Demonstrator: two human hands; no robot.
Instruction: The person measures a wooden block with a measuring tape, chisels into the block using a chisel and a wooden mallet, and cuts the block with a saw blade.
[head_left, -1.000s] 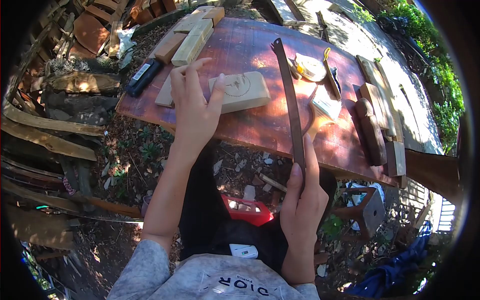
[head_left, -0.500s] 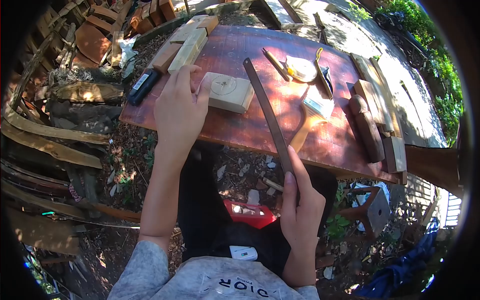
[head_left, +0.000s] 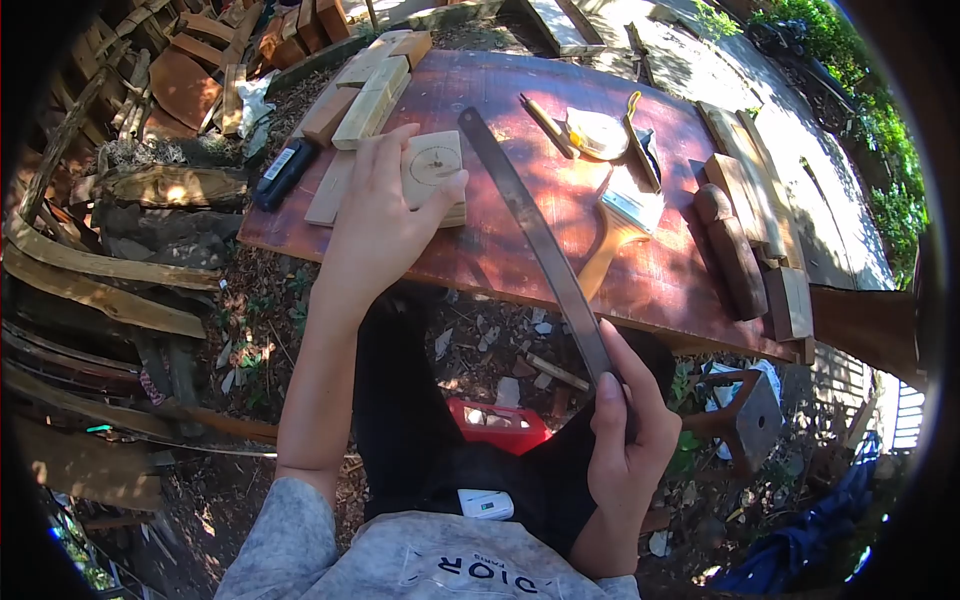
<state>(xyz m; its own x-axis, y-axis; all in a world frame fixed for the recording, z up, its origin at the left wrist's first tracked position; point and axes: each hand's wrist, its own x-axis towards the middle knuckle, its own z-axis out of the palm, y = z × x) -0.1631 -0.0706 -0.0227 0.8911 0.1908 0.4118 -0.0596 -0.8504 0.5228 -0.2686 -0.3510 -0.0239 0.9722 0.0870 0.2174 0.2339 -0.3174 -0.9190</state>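
Note:
My left hand (head_left: 385, 215) is closed around a pale wooden block (head_left: 436, 165), thumb over the near right side and fingers along the left. On the block's top is a drawn circle with a dark mark at its centre. My right hand (head_left: 635, 430) grips the lower end of a long, flat, dark metal blade (head_left: 535, 235), with a small hole at the far tip. The blade slants up and left over the table, its tip just right of the block. A wide brush (head_left: 625, 220) with a wooden handle lies beyond the blade.
The reddish wooden table (head_left: 470, 80) carries wood blocks (head_left: 372, 100) and a black tool (head_left: 287, 172) at left. Farther right are a tape measure (head_left: 598, 135), a pen-like tool (head_left: 548, 125) and a dark carved wooden piece (head_left: 730, 255). Below sits a red container (head_left: 500, 430).
My left hand has closed on the block, which is now farther left and turned. The blade's tip has shifted left while my right hand has moved slightly right and down.

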